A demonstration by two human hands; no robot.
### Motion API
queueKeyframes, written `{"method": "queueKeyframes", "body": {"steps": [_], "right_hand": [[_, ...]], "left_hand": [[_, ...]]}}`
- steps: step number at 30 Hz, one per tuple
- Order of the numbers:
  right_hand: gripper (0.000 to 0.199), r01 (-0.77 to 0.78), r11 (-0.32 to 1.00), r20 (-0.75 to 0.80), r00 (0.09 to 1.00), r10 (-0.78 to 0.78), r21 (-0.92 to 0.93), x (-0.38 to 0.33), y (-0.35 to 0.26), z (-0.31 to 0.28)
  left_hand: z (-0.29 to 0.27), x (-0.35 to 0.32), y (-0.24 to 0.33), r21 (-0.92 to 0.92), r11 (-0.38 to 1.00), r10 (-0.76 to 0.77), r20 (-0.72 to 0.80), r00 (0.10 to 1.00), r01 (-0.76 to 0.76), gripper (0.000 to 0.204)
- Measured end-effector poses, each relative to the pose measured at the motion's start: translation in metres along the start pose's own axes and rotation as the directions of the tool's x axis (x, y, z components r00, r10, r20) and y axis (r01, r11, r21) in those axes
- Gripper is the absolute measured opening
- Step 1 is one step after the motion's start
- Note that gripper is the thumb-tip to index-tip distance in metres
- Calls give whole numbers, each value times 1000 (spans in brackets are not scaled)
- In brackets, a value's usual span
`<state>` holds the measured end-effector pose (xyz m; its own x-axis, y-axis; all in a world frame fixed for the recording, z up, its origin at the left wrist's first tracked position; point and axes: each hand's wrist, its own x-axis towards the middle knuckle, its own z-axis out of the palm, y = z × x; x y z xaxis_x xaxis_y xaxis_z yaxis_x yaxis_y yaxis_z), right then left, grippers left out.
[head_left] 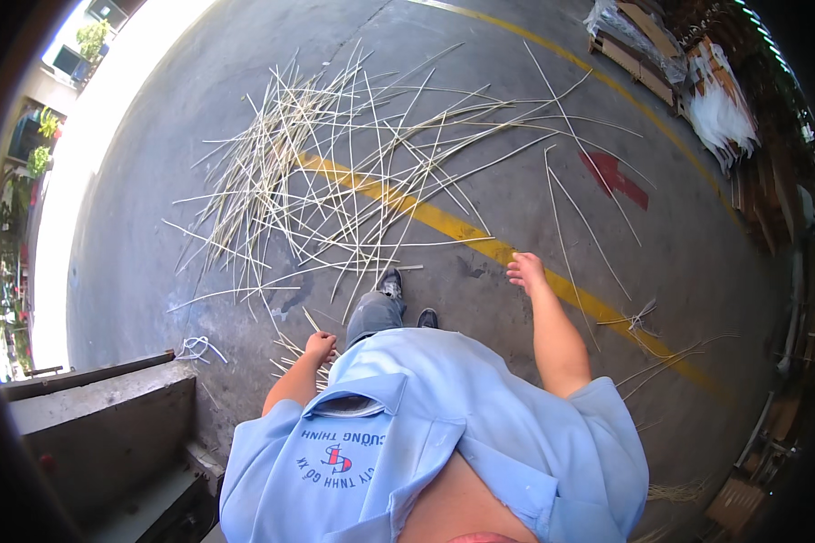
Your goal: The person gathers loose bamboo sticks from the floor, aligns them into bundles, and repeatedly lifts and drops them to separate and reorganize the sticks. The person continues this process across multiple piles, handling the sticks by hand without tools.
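A wide tangle of long, thin pale sticks (276,172) is spread over the grey floor ahead of me. Low by my left side, my left hand (321,347) is closed round a bundle of the same thin sticks (285,342); their ends poke out past my fist, and my arm and shirt hide the rest. My right hand (526,271) reaches out to the right above a yellow floor line (561,288). Its fingers are loosely apart with nothing in them. Two loose sticks (568,242) lie on the floor beyond it.
A metal-edged bin or machine (109,398) stands at the lower left, with a white coil of strap (199,348) by its corner. More sticks (666,357) lie to the right. Wrapped boards (638,50) are stacked far right, near a red floor arrow (613,178).
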<state>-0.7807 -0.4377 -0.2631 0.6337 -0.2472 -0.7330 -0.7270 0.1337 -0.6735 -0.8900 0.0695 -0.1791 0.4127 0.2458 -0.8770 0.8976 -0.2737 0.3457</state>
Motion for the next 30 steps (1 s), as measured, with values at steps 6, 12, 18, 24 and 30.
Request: {"method": "queueKeyframes", "body": {"steps": [6, 12, 18, 24, 30], "right_hand": [[28, -56, 991, 298, 950, 90, -123, 28, -37, 90], [34, -192, 960, 103, 971, 216, -204, 76, -57, 94], [43, -533, 775, -131, 843, 522, -341, 94, -62, 102], [40, -405, 760, 4, 881, 472, -508, 126, -111, 156], [33, -356, 780, 44, 898, 439, -515, 187, -196, 223]], "left_hand": [[-10, 34, 41, -119, 988, -94, 39, 995, 98, 25], [-33, 100, 146, -214, 974, 87, 75, 993, -69, 25], [-96, 175, 246, -271, 943, 198, -16, 980, -195, 24], [-134, 218, 298, -413, 875, 200, -166, 966, -252, 23], [-142, 232, 316, -321, 943, 67, -68, 995, -85, 20]]}}
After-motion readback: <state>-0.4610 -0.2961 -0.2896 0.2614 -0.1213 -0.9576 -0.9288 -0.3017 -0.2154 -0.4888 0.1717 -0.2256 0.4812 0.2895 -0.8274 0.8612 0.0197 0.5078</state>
